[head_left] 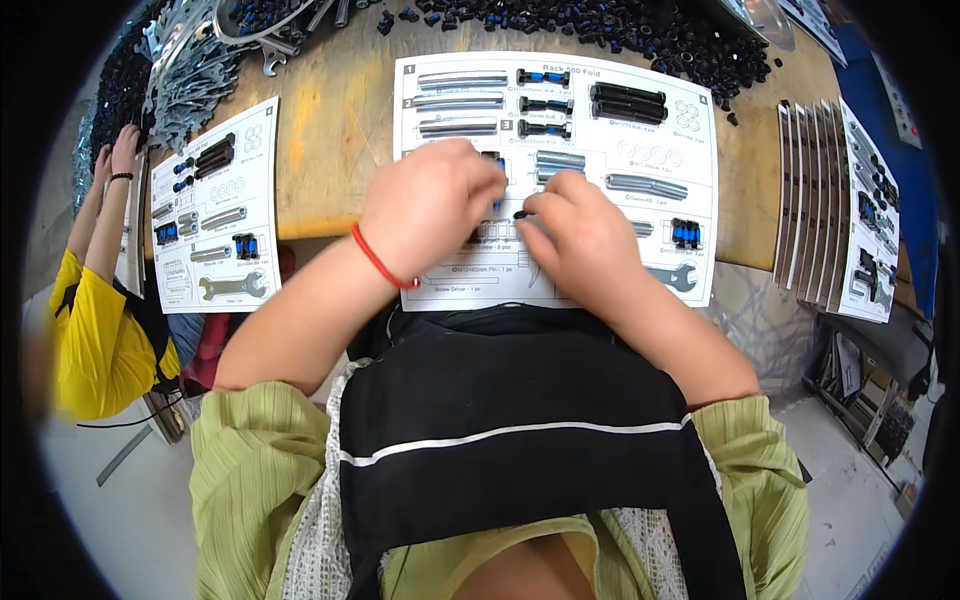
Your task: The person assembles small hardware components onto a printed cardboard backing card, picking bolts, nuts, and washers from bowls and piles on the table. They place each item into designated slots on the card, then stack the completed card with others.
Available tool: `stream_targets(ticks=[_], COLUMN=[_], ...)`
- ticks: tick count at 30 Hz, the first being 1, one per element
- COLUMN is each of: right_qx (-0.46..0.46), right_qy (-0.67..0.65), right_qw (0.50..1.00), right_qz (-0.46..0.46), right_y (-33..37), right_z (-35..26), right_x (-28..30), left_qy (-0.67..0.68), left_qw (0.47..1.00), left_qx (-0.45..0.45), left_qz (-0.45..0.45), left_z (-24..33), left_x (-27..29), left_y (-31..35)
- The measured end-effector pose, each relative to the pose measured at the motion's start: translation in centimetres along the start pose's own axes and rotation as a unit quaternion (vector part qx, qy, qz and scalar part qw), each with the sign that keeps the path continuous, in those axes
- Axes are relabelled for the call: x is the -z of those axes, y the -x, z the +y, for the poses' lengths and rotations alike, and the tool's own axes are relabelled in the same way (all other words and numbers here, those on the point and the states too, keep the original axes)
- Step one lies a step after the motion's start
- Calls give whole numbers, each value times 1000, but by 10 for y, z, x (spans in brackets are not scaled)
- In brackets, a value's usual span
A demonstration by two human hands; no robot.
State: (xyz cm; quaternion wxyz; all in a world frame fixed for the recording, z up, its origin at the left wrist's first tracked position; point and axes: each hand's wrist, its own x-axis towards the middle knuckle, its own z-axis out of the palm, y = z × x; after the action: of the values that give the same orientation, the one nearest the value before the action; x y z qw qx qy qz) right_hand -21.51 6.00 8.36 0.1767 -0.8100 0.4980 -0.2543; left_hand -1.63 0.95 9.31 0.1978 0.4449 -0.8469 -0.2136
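Note:
A white printed card (560, 75) lies before me, with bolts, metal tubes and a wrench in rows on it. My left hand (430, 200), with a red cord at its wrist, is over the card's left middle. Its fingers are curled and slightly blurred, close to a black bolt with blue thread (497, 205); what they hold is hidden. My right hand (585, 230) has thumb and forefinger drawn together, with a small black fastener (521, 214) at their tips. Silver tubes (560, 162) lie just beyond it. A flat wrench (676, 277) sits at the card's lower right.
Loose black bolts (620, 25) cover the table's far side. Silver wrenches (195, 85) are heaped far left, near a metal bowl (262, 25). A second filled card (215, 215) lies at left; a stack of filled cards (835, 205) stands at right. A co-worker's hands (122, 155) work far left.

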Motion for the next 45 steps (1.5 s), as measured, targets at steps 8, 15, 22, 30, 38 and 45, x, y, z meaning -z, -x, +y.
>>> stream_targets(ticks=[8, 15, 22, 30, 38, 45], right_qx=[-24, -56, -67, -85, -81, -98], right_qy=[68, 43, 23, -3, -17, -47], right_qw=[995, 996, 994, 993, 994, 990], right_qz=[-70, -52, -78, -76, -78, -90], right_y=[-6, 11, 10, 7, 6, 5], right_z=[-15, -14, -17, -17, -18, -22], right_x=[-19, -12, -19, -21, -26, -10], left_qy=[-51, 26, 2, -2, 4, 69], left_qw=[998, 995, 994, 995, 995, 988], left_qx=[17, -60, -1, -11, 11, 88], left_qz=[31, 80, 109, 97, 97, 108], left_z=[1, 7, 13, 9, 8, -6], left_x=[-21, -26, -29, -34, -28, 1], left_y=[40, 52, 51, 49, 52, 58])
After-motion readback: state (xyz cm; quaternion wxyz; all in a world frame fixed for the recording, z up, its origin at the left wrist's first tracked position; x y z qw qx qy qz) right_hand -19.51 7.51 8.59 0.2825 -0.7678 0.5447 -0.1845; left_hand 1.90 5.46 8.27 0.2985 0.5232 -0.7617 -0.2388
